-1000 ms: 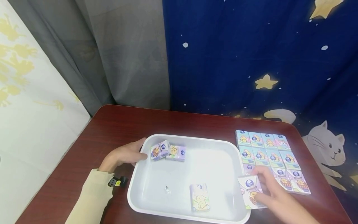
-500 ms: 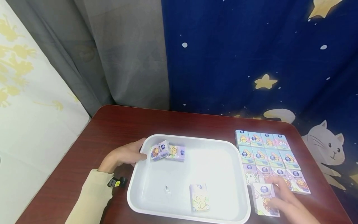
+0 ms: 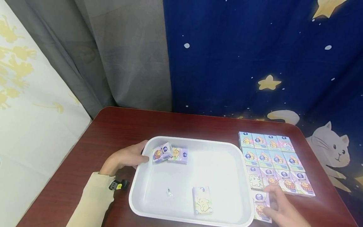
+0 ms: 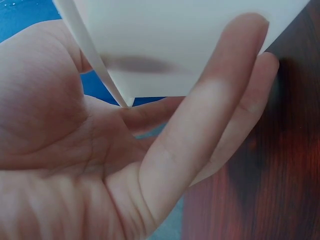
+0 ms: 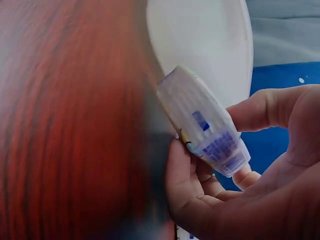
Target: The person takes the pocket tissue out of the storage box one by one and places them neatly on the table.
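My left hand (image 3: 127, 157) grips the left rim of a white plastic tray (image 3: 190, 219). The thumb lies over the edge, and in the left wrist view the fingers (image 4: 195, 120) press the outer wall. Between thumb and fingers, my right hand (image 3: 283, 208) pinches a purple-and-white tissue pack (image 3: 259, 201) at the tray's right edge, just in front of the rows of packs. In the right wrist view the pack's folded wrapper end (image 5: 202, 122) shows. Inside the tray lie a tilted pack (image 3: 161, 153), which leans on a flat one (image 3: 180, 155), and another pack (image 3: 202, 201).
Rows of blue packs (image 3: 263, 157) and purple packs (image 3: 286, 182) sit side by side on the dark red table (image 3: 175, 121), right of the tray. A small clear scrap (image 3: 169, 192) lies in the tray. Curtains hang behind the table.
My right hand has carried the tissue pack from over the tray's right rim out to the right, then down and back left beside the tray. The left hand has stayed on the rim.
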`<state>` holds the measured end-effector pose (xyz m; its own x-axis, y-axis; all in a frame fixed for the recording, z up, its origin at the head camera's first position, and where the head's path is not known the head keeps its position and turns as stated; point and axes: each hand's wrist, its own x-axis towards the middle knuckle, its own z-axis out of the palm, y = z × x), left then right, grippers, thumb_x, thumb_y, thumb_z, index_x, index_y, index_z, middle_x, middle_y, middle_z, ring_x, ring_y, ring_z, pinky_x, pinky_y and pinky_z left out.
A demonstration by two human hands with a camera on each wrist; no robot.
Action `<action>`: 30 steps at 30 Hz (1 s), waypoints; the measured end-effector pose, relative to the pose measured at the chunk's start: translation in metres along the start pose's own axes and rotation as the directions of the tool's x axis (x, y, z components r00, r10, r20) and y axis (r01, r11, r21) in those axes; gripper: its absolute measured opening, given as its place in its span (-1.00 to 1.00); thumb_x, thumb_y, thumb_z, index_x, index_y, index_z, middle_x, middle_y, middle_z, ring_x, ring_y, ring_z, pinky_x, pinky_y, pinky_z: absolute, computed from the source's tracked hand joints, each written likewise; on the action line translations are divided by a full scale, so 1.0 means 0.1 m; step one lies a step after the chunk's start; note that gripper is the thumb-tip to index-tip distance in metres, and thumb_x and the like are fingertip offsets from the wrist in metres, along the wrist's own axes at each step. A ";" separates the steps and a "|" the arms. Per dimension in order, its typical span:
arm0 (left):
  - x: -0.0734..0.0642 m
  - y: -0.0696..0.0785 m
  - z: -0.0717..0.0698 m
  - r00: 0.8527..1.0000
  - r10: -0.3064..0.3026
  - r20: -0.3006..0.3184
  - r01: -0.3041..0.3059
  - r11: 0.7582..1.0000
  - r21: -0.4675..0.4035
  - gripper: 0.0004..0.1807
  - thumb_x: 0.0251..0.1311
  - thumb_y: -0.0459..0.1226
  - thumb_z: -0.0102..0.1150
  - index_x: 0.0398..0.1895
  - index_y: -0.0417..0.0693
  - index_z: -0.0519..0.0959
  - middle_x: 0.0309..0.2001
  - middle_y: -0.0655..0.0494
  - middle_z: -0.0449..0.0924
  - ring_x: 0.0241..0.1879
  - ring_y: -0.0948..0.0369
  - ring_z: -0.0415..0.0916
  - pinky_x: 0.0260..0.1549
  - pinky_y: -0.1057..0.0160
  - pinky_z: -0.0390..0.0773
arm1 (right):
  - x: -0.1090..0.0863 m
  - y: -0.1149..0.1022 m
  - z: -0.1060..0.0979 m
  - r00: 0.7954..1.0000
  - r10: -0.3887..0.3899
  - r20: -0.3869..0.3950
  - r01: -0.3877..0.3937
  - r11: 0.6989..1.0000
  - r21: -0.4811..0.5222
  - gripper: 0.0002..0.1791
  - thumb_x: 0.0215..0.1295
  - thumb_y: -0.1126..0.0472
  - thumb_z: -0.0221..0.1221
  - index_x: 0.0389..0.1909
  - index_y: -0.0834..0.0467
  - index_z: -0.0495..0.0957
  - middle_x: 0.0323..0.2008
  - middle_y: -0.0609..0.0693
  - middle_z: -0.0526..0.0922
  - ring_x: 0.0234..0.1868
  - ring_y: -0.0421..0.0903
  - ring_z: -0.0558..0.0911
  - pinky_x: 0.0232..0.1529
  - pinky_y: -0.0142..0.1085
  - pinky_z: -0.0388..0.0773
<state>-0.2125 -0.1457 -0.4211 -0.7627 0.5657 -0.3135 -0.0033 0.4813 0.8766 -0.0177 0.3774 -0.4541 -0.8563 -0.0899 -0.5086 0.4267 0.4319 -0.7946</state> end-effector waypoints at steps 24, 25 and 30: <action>0.00 0.00 -0.01 1.000 -0.004 0.009 0.004 1.000 -0.023 -0.16 0.40 -0.37 0.35 0.63 -0.21 0.13 0.07 -0.20 0.68 -0.15 -0.08 0.83 -0.32 -0.13 0.85 | 0.06 0.02 -0.02 0.982 0.068 -0.174 -0.127 0.926 -0.356 0.01 0.29 -0.11 0.55 0.46 0.20 0.11 0.12 0.14 0.59 -0.07 -0.02 0.66 -0.04 0.09 0.81; 0.00 0.00 -0.01 1.000 -0.006 0.007 0.006 1.000 -0.021 -0.16 0.40 -0.36 0.36 0.63 -0.21 0.13 0.07 -0.20 0.68 -0.15 -0.08 0.83 -0.32 -0.13 0.85 | 0.06 0.03 -0.02 0.983 0.074 -0.170 -0.131 0.926 -0.354 0.05 0.26 -0.16 0.55 0.46 0.20 0.10 0.14 0.15 0.59 -0.07 -0.02 0.66 -0.03 0.11 0.81; -0.01 0.01 0.00 1.000 -0.013 0.001 0.013 1.000 -0.016 -0.14 0.38 -0.34 0.39 0.63 -0.20 0.13 0.07 -0.19 0.69 -0.16 -0.08 0.83 -0.32 -0.14 0.85 | 0.06 0.04 -0.04 0.983 0.092 -0.159 -0.142 0.931 -0.336 0.06 0.23 -0.27 0.53 0.43 0.21 0.12 0.14 0.13 0.58 -0.06 -0.04 0.66 0.00 0.12 0.80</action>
<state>-0.2122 -0.1459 -0.4204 -0.7618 0.5602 -0.3254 -0.0234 0.4781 0.8780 -0.0226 0.3817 -0.4590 -0.8486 0.0943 -0.5206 0.4211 0.7162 -0.5566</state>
